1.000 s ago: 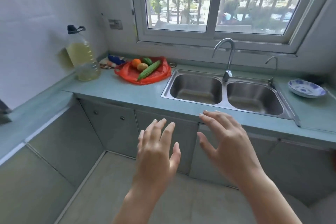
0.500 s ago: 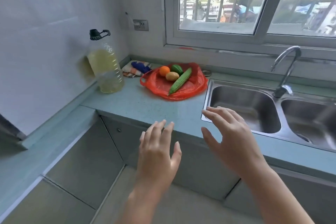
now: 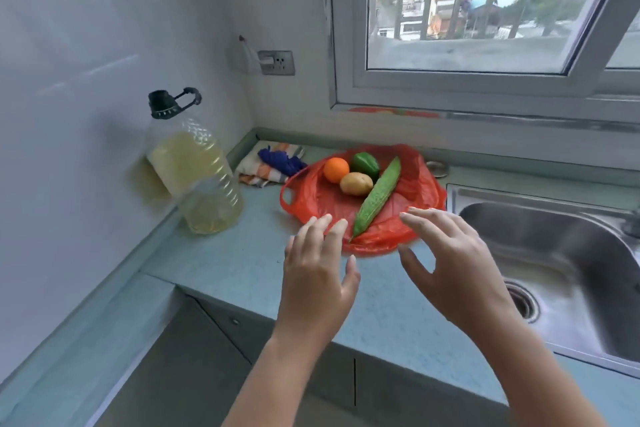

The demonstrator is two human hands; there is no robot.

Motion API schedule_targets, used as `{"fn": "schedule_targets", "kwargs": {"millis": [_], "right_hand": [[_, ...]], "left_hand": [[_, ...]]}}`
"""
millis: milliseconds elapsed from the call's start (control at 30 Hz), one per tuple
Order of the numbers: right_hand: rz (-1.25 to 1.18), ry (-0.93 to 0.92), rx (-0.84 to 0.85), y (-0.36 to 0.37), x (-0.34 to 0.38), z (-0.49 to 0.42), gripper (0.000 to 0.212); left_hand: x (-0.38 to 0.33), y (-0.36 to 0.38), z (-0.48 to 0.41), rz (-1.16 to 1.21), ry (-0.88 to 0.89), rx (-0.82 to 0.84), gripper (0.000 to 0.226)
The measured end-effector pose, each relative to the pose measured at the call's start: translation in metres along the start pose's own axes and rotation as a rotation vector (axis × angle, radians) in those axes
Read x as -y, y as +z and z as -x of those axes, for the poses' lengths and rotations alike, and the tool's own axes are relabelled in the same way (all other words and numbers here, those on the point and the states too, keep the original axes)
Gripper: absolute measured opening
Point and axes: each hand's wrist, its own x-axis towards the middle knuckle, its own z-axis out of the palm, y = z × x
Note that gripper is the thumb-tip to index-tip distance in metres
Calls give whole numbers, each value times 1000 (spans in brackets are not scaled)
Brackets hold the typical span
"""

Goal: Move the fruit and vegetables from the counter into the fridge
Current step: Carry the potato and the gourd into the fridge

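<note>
A red plastic bag (image 3: pixel 415 191) lies spread flat on the pale blue counter (image 3: pixel 242 263). On it rest an orange (image 3: pixel 336 169), a green pepper (image 3: pixel 364 164), a potato (image 3: pixel 356 183) and a long bumpy green gourd (image 3: pixel 378 198). My left hand (image 3: pixel 317 274) hovers open over the counter, its fingertips at the bag's near edge. My right hand (image 3: pixel 446 260) is open too, fingers spread above the bag's near right edge. Neither hand touches any produce. No fridge is in view.
A large oil bottle (image 3: pixel 194 177) stands against the left wall. Folded cloths (image 3: pixel 270 163) lie in the corner behind the bag. A steel sink (image 3: pixel 554 260) fills the right side. A sink plug (image 3: pixel 437 168) sits by the window wall.
The view has moved closer to the corner. Both open hands have advanced from over the cabinet fronts to the near edge of the red bag.
</note>
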Motion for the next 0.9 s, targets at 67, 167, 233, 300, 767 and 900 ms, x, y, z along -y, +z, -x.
{"fn": "schedule_targets", "kwargs": {"millis": [67,167,233,300,767,900], "right_hand": [[3,12,12,16,-9,-22,36],[6,52,46,41,-20,-47,37],[9,82,65,60,-25,-60,38],[23,110,83,80,-29,-73,38],[143,569,193,202,-62,-130,36],[126,709,226,220,-83,-141,39]], "left_hand": [[15,12,-20,10,-18,9,46],[41,32,-39,27,-41,46,47],[60,44,-51,45,-40,75,47],[81,58,-68,69,-38,99,47],[192,160,-196,251,162,365,48],[194,192,-219,337,173,454,49]]}}
